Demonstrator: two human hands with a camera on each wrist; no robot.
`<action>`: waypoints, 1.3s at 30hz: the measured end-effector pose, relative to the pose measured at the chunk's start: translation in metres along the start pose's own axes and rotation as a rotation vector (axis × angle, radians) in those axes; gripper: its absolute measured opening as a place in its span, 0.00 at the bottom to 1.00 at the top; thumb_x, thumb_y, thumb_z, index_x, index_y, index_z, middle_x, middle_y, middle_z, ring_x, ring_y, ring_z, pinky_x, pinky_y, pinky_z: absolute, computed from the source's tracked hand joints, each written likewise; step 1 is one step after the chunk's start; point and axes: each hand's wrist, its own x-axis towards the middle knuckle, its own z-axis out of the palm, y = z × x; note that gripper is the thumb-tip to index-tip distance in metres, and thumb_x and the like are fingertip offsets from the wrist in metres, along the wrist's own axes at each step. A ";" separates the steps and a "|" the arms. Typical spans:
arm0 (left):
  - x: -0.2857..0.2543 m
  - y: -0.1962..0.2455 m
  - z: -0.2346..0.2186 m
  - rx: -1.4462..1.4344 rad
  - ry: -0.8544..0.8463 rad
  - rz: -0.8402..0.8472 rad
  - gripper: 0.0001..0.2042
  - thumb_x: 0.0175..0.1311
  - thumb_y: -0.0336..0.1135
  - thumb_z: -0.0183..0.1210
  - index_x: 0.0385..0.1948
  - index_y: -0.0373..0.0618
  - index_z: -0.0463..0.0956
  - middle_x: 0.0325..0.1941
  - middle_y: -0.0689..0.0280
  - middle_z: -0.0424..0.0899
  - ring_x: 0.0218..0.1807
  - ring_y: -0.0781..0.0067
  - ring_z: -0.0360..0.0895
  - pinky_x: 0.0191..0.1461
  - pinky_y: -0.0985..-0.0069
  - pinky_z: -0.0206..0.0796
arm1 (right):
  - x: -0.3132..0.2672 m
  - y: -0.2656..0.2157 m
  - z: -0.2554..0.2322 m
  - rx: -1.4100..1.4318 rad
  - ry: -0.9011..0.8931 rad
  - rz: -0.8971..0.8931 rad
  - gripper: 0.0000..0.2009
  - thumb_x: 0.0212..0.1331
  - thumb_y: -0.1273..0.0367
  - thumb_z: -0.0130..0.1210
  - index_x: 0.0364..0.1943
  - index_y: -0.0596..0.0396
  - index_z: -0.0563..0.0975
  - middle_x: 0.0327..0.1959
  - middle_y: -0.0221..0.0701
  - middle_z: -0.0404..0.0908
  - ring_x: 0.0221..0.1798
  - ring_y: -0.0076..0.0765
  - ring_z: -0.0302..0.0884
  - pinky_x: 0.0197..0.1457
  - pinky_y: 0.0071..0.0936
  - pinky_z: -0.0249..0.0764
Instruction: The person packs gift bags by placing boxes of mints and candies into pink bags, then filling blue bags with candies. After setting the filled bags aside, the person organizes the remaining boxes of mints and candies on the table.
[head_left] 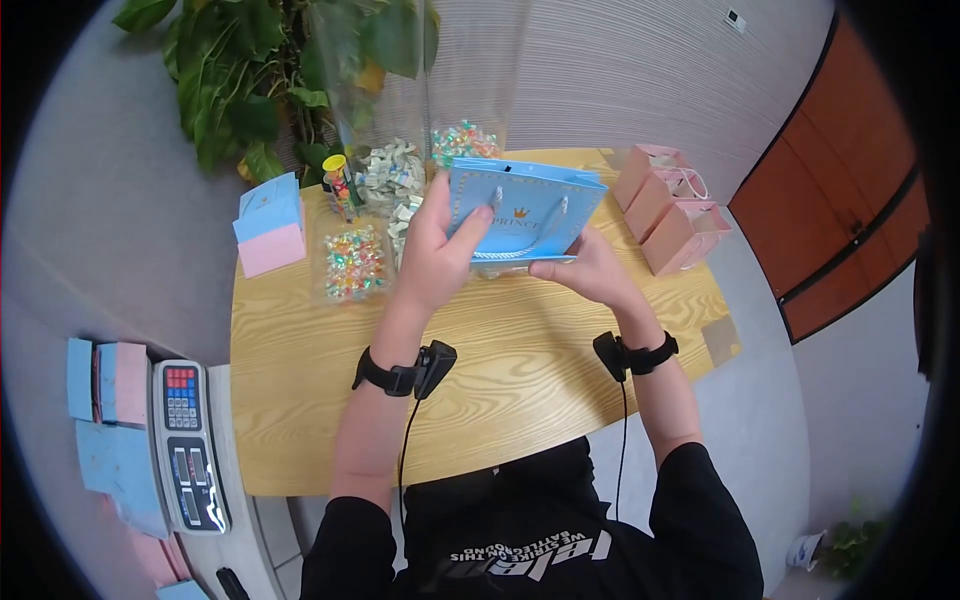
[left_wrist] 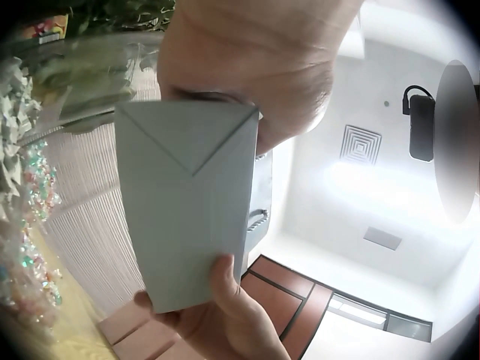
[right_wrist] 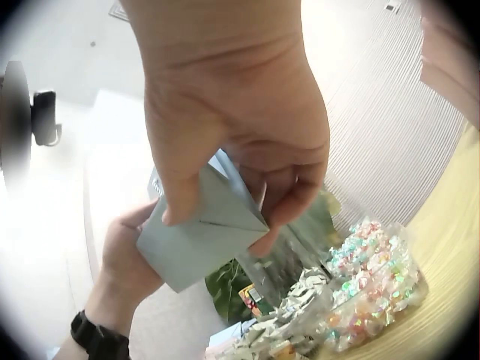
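A blue paper gift bag (head_left: pixel 528 192) with a gold crown, lettering and white rope handles is held up over the table by both hands. My left hand (head_left: pixel 437 262) grips its left side, the thumb lying across the printed front. At the lower right corner my right hand (head_left: pixel 598 272) pinches the bottom edge, thumb toward me. The bag's mouth is spread apart at the top. In the left wrist view the bag's base (left_wrist: pixel 180 217) shows a V-shaped fold. The right wrist view has the right hand (right_wrist: pixel 247 127) curled around one corner of that base.
Pink gift bags (head_left: pixel 662 232) stand at the table's right. Behind and left are a tray of wrapped candies (head_left: pixel 355 265), white packets (head_left: pixel 392 172), more candies (head_left: pixel 465 143), a yellow-lidded tube (head_left: pixel 338 185) and folded bags (head_left: pixel 270 208). A scale (head_left: pixel 188 440) sits at the far left.
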 end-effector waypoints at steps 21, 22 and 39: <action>-0.086 0.017 -0.289 0.331 0.788 -0.395 0.13 0.73 0.36 0.47 0.51 0.38 0.68 0.50 0.60 0.77 0.51 0.71 0.73 0.56 0.73 0.65 | 0.007 -0.004 0.054 -0.057 -0.308 -0.035 0.15 0.65 0.65 0.54 0.52 0.55 0.77 0.27 0.26 0.76 0.29 0.18 0.68 0.35 0.21 0.68; -0.094 0.011 -0.302 0.334 0.788 -0.395 0.13 0.73 0.36 0.47 0.51 0.38 0.68 0.50 0.60 0.77 0.51 0.71 0.73 0.56 0.73 0.65 | 0.007 -0.001 0.052 -0.089 -0.328 -0.020 0.14 0.65 0.64 0.54 0.51 0.55 0.77 0.27 0.25 0.76 0.28 0.18 0.67 0.34 0.21 0.68; -0.141 -0.047 -0.373 1.183 0.590 -0.964 0.26 0.65 0.49 0.50 0.53 0.33 0.73 0.53 0.47 0.78 0.57 0.52 0.75 0.59 0.65 0.63 | -0.027 0.035 -0.007 -0.227 -0.219 0.128 0.14 0.64 0.65 0.56 0.49 0.59 0.78 0.30 0.28 0.80 0.33 0.20 0.72 0.40 0.22 0.71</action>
